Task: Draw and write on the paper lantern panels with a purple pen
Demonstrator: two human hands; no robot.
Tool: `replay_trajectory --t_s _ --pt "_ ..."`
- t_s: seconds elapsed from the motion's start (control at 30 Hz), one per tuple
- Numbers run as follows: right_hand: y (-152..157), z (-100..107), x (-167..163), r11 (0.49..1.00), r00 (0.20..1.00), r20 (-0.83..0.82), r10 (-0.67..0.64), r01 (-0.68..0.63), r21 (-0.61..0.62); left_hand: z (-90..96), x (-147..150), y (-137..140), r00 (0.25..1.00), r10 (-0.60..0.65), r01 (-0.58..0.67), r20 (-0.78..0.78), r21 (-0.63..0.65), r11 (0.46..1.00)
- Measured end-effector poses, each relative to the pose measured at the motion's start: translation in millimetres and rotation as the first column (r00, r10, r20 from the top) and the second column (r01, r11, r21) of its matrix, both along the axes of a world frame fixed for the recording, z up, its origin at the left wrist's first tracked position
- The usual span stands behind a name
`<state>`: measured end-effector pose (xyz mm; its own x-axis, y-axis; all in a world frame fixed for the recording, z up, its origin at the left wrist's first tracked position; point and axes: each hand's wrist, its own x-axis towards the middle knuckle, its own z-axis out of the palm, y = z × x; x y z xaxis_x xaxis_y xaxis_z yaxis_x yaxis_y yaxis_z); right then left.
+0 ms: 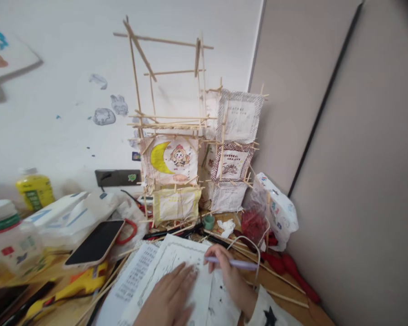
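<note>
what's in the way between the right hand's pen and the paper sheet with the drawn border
Nothing visible stands between the purple pen in the right hand and the bordered paper sheet. The left hand covers part of the sheet, but lies beside the pen's tip, not under it.

Over a sheet [161,265], a pen [246,264] is gripped by the right hand [228,271]. On the sheet, left of the grip, the left hand [170,293] is laid; farther left, a phone [95,243] is placed; behind, a stick frame [173,126].
</note>
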<state>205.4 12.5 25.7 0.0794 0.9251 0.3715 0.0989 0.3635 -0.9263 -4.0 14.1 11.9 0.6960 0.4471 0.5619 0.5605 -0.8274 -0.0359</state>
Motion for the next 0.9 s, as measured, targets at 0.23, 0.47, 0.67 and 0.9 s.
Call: replay_trajectory --t_s 0.23,0.47,0.67,0.9 --pt "-8 16 -3 0.985 0.996 0.017 0.090 -0.086 -0.148 19.7 -3 -17 0.986 -0.038 -0.015 -0.163 -0.313 0.950" --pt "-25 14 -15 0.946 0.952 0.169 0.253 -0.207 -0.250 16.7 -8 -25 0.980 -0.065 -0.012 -0.188 -0.381 0.924" --pt "-34 1 -20 0.945 0.880 0.361 0.308 -0.238 -0.225 12.8 -3 -29 0.981 -0.020 -0.059 -0.194 -0.395 0.917" --pt "-43 -5 -17 0.964 0.818 0.510 0.266 -0.229 -0.135 14.1 -1 -29 0.967 -0.184 0.080 -0.174 -0.479 0.874"
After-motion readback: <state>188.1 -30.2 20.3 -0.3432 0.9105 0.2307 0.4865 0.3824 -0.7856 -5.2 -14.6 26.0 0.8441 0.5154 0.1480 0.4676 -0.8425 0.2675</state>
